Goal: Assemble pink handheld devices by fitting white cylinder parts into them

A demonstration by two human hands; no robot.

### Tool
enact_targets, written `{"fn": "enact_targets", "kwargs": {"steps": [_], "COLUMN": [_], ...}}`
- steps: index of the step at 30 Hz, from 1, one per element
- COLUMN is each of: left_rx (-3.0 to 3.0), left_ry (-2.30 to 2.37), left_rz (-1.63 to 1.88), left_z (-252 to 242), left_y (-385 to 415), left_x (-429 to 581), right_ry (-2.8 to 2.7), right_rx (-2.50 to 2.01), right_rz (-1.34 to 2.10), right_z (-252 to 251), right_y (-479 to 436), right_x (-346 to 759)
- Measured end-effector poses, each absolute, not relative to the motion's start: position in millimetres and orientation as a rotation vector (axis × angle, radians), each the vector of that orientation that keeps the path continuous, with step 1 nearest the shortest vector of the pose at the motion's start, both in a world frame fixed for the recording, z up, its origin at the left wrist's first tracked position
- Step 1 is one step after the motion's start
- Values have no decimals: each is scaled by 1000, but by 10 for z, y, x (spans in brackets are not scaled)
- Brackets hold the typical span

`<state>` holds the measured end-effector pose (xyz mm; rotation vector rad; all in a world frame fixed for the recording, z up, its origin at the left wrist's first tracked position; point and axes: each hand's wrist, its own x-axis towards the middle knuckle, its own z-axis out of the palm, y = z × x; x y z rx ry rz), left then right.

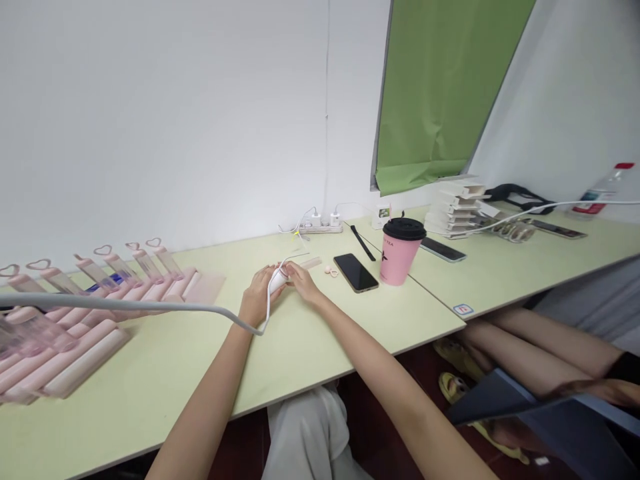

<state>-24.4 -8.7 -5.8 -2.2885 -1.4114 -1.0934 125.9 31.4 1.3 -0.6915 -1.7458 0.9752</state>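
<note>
Close together above the table, both of my hands are closed around a small white rounded object (279,280); its kind is hard to make out. My left hand (257,293) wraps it from the left side. The fingers of my right hand (303,281) press on its upper right end. A grey-white cable (220,310) runs across the view in front of my left hand and partly covers the object. Just right of my hands lie a thin translucent strip (312,263) and a small pink piece with a ring (331,271).
At left are rows of pink cylinders (80,347) and clear tubes with heart-shaped loops (167,260). Rightward stand a phone (356,272), a pink cup (399,260) and stacked white boxes (453,207). A power strip (320,229) lies by the wall. Another person's legs (545,347) show at right.
</note>
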Motion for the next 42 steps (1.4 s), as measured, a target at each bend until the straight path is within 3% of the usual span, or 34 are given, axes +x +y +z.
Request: {"fn": "enact_targets", "kwargs": {"steps": [3,6,20,31,39,42], "left_rx": [-2252,-2132,-1961,-2194,-2044,-2033], "left_ry": [-1394,-1361,-1639,-1636,-1658,-1727], "left_rz": [-1044,-1024,-1103,-1005,-965,-852], "left_z": [-36,-33,-249,-98,-142,-122], "left_y": [-96,-57,31,53,87,28], "left_x": [-228,-176,-134,-200,-254,-230], "right_ry": [-1561,-1503,-1845,-1586,-1572,-1692], "right_rx": [-611,-594,-670,-793,-813,-810], "right_rz": [1280,1337,733,1247,1136,920], "right_z": [-6,-30,-18,-290,-204,-149], "right_y": [364,410,176,441,383,298], "right_x": [1255,1246,1131,1077,1061,1084]}}
